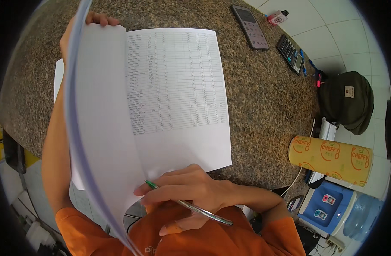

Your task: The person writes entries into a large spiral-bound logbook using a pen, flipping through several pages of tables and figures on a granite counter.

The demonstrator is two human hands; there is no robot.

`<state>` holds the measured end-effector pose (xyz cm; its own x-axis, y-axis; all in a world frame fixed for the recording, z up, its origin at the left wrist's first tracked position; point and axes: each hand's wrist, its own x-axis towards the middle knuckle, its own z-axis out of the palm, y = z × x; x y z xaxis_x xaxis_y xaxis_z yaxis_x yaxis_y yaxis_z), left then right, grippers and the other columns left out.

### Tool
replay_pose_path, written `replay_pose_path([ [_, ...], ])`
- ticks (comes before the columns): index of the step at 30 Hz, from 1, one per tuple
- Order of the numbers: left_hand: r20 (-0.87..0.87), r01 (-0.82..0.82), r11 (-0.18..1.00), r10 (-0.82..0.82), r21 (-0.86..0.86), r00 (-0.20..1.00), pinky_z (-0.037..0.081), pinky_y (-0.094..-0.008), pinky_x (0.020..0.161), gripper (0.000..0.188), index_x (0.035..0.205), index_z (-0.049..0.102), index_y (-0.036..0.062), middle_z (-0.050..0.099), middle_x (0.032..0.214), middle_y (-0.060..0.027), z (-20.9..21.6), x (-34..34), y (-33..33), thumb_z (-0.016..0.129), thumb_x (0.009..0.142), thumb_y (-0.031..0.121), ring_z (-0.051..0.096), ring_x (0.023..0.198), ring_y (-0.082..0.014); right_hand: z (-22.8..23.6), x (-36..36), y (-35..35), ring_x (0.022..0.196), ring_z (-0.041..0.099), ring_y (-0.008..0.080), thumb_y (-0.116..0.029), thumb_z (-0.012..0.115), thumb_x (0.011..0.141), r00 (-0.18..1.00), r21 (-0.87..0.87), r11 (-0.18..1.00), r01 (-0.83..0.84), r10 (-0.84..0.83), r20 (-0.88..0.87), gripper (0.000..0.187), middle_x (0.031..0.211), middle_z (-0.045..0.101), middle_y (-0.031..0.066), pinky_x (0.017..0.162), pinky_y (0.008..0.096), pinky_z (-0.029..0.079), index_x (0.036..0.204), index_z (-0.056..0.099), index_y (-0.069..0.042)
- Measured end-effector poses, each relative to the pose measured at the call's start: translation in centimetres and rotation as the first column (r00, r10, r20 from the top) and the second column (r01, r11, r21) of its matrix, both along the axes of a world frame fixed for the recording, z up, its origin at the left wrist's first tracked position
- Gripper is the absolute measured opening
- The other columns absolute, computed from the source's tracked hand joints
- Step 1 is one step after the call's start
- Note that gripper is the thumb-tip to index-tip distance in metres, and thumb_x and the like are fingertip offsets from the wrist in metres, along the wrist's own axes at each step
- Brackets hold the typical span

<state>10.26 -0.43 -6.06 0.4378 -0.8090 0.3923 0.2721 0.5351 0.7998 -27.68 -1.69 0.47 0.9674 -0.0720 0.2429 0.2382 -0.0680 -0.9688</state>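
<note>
A stack of printed sheets (182, 145) lies on the granite table, its top page covered with a table of rows and columns and some handwritten figures. Several sheets (103, 106) are turned up along its left side, bending toward me, their back faces blank. My left hand (100, 18) is closed over their far edge; its palm is partly hidden behind the paper. At the near edge, my right hand (191, 192) holds a clear pen (195, 207) with a green end between its fingers. Its fingertips touch the lower edge of the paper.
Along the far right of the granite table (263, 102) lie a phone (250, 26), a small pink-and-white box (277, 18), a calculator (290, 54) and pens (304, 64). A dark green bag (347, 100), a yellow roll (330, 158) and a water dispenser (328, 207) are at the right.
</note>
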Motion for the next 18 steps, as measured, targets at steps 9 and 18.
replay_pose_path([
  [9,0.067,0.588,0.807,-0.585,-0.059,0.809,0.046,-0.0573,0.111,0.023,0.098,0.055,0.0165,0.059,0.115,-0.0109,-1.5,8.5,-0.6,0.048,0.107,0.037,0.045,0.138,-0.0322,0.1,0.6,-1.2,0.074,0.07,0.0219,-0.03,0.09,0.071,0.998,-0.005,1.0,0.01,-0.009,0.057,0.057,0.105,0.072,0.0118,0.061,0.0306,0.057,0.116,0.066,-0.005],
  [18,-0.06,-0.137,0.99,0.139,0.035,0.988,0.055,-0.0489,0.102,0.027,0.095,0.055,0.0132,0.062,0.099,-0.0138,0.4,-1.1,0.7,0.048,0.105,0.037,0.056,0.12,-0.0301,-0.9,0.2,-1.7,0.084,0.071,0.0253,-0.044,0.081,0.082,0.997,-0.065,0.998,-0.007,0.012,0.076,0.063,0.107,0.072,0.0132,0.071,0.0331,0.056,0.124,0.061,-0.002],
])
